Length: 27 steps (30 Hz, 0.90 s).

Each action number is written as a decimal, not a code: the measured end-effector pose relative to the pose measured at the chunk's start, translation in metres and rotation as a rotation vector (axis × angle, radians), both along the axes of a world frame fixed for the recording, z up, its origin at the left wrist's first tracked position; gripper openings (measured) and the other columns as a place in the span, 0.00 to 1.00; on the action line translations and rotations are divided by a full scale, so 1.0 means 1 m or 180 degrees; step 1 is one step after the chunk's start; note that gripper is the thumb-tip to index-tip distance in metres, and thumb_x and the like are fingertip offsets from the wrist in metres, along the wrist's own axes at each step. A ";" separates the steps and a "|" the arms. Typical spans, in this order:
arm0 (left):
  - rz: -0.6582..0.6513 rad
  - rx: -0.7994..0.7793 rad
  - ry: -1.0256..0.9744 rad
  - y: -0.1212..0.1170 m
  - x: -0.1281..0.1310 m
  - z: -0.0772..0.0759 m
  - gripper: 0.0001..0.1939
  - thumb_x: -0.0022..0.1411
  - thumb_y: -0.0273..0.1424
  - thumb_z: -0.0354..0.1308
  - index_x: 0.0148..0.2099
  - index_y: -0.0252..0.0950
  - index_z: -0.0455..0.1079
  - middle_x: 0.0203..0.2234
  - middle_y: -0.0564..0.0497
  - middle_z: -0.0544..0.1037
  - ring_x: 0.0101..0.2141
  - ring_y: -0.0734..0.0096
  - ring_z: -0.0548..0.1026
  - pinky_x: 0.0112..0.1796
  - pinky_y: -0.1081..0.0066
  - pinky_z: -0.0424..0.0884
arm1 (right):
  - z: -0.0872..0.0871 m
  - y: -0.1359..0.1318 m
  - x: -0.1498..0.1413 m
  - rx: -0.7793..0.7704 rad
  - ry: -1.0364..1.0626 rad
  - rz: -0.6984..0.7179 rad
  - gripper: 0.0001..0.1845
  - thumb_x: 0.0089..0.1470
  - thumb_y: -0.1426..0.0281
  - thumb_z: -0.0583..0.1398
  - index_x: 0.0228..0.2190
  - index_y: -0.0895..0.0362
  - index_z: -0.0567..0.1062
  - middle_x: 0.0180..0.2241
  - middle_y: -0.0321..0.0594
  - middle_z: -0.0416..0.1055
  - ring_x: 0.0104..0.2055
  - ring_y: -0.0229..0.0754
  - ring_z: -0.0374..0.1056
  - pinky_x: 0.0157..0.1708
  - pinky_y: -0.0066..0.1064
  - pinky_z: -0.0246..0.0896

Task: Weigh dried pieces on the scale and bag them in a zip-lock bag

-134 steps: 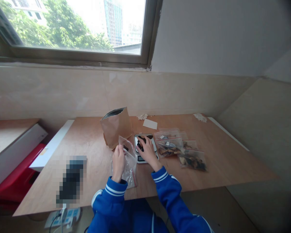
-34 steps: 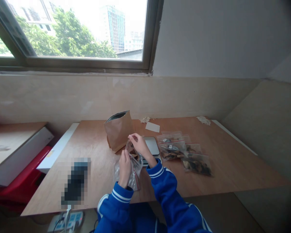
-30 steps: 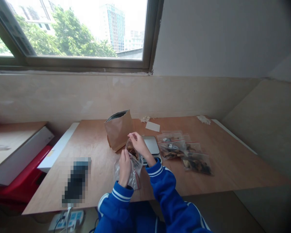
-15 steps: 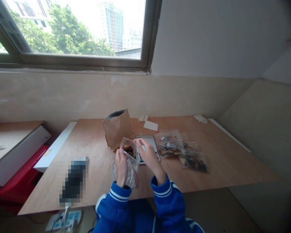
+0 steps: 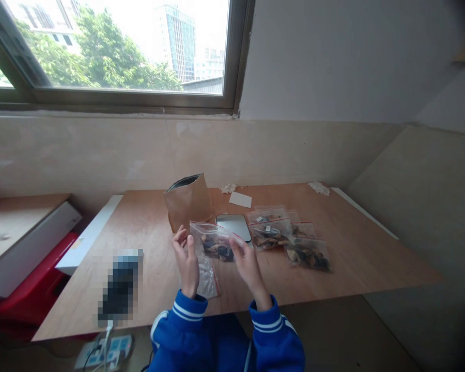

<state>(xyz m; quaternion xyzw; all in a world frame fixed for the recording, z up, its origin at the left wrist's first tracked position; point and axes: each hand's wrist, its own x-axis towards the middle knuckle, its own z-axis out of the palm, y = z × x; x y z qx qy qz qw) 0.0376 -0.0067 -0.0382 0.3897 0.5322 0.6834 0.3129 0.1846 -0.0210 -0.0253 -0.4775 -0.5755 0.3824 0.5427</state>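
Note:
My right hand (image 5: 248,266) pinches the right top corner of a clear zip bag (image 5: 218,249), which holds dark and brown dried pieces. The bag's red-edged mouth faces up, raised over the table. At its left end is my left hand (image 5: 186,262), fingers spread and apart; whether it touches the plastic I cannot tell. Beneath the hands lie flat, clear zip bags (image 5: 208,281). A digital scale (image 5: 232,223) sits just behind the held bag, which hides part of it.
A brown paper pouch (image 5: 188,204) stands open at the back left. Several filled zip bags (image 5: 308,254) lie to the right of the scale. A white card (image 5: 240,199) is behind it. A blurred phone-like object (image 5: 120,289) with a cable rests at the table's left.
The bag was tilted open between both hands; now it hangs wider with its mouth straighter. My left hand has moved left and spread its fingers. My right hand has moved lower and right.

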 end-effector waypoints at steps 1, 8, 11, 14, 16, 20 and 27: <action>-0.0146 -0.0006 0.0024 0.002 -0.005 0.001 0.20 0.63 0.44 0.53 0.51 0.38 0.65 0.53 0.44 0.70 0.53 0.63 0.69 0.52 0.64 0.65 | -0.001 0.000 0.001 -0.0023 0.0124 0.0044 0.24 0.61 0.52 0.51 0.43 0.54 0.78 0.45 0.45 0.76 0.51 0.50 0.71 0.54 0.44 0.63; -0.0216 0.0115 0.0120 -0.002 -0.018 0.006 0.16 0.63 0.44 0.54 0.33 0.36 0.69 0.23 0.54 0.73 0.25 0.75 0.69 0.30 0.75 0.66 | -0.001 -0.006 -0.003 -0.0331 0.0479 0.0204 0.31 0.60 0.47 0.47 0.43 0.54 0.79 0.44 0.46 0.77 0.51 0.50 0.70 0.55 0.43 0.62; 0.0098 0.0243 0.0308 -0.003 -0.018 0.006 0.17 0.63 0.45 0.53 0.33 0.36 0.69 0.25 0.53 0.74 0.26 0.74 0.71 0.30 0.75 0.68 | 0.007 -0.009 0.002 -0.0293 0.0402 0.0330 0.30 0.61 0.48 0.47 0.43 0.54 0.79 0.44 0.45 0.77 0.50 0.49 0.70 0.54 0.42 0.63; 0.0130 0.0320 0.0519 -0.001 -0.022 0.003 0.16 0.63 0.44 0.53 0.35 0.36 0.71 0.27 0.52 0.76 0.29 0.72 0.74 0.32 0.74 0.69 | 0.016 -0.009 0.012 -0.0292 0.0149 0.0457 0.30 0.61 0.49 0.47 0.42 0.54 0.80 0.44 0.45 0.77 0.51 0.49 0.69 0.54 0.41 0.61; 0.0045 0.0280 0.0593 0.000 -0.026 -0.001 0.16 0.63 0.45 0.54 0.36 0.36 0.71 0.27 0.52 0.77 0.29 0.71 0.75 0.31 0.74 0.70 | 0.023 -0.007 0.020 -0.0320 -0.0077 0.0557 0.29 0.61 0.50 0.48 0.41 0.54 0.80 0.44 0.44 0.77 0.50 0.49 0.70 0.54 0.41 0.62; -0.0086 0.0251 0.0606 0.000 -0.032 -0.007 0.16 0.62 0.44 0.54 0.37 0.36 0.72 0.29 0.51 0.78 0.30 0.69 0.76 0.31 0.73 0.71 | 0.036 -0.002 0.034 -0.0276 -0.0384 0.0760 0.24 0.63 0.55 0.49 0.40 0.53 0.81 0.41 0.42 0.78 0.45 0.47 0.72 0.49 0.38 0.64; -0.0194 0.0209 0.0564 -0.004 -0.028 -0.008 0.17 0.62 0.45 0.54 0.36 0.36 0.72 0.25 0.51 0.77 0.25 0.72 0.74 0.26 0.74 0.69 | 0.027 -0.002 0.040 -0.0136 -0.0509 0.0508 0.23 0.63 0.56 0.51 0.34 0.56 0.80 0.35 0.42 0.78 0.37 0.45 0.73 0.38 0.33 0.65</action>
